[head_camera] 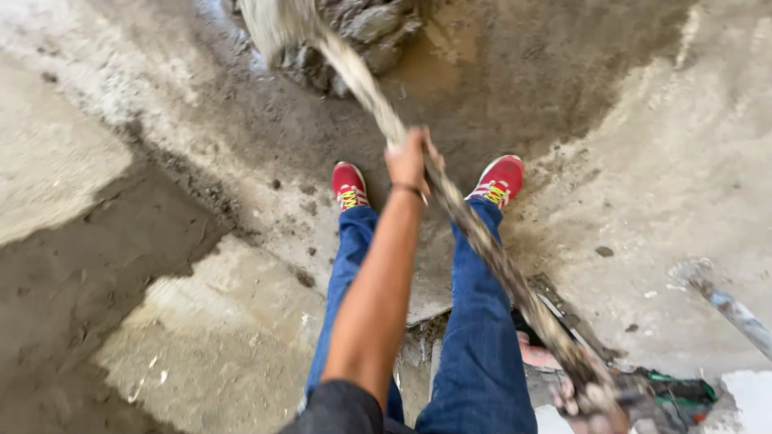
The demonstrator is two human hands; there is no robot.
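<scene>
Head view, looking straight down. The left hand [408, 161] is wrapped in a closed grip around the long, mortar-caked wooden handle [474, 233] of a shovel, roughly at mid-shaft, a thin dark band at the wrist. The right hand [591, 402] sits at the lower end of the same handle, fingers crusted with grey mortar and curled round it, though blur keeps the grip from being fully clear. The handle runs diagonally away from the person to the grey shovel blade [273, 28], blurred, which is at the heap of wet grey mortar clods [362, 32] beyond the handle's far end. Two red sneakers with yellow laces [349, 186] stand either side of the handle, on the dark, damp patch of the concrete floor [659, 177]; blue jeans [482, 354] above them. A grey, spattered metal pipe [736, 313] lies well to the right of the handle. Something green and black [683, 390] lies just beside the handle's lower end; too blurred to identify.
</scene>
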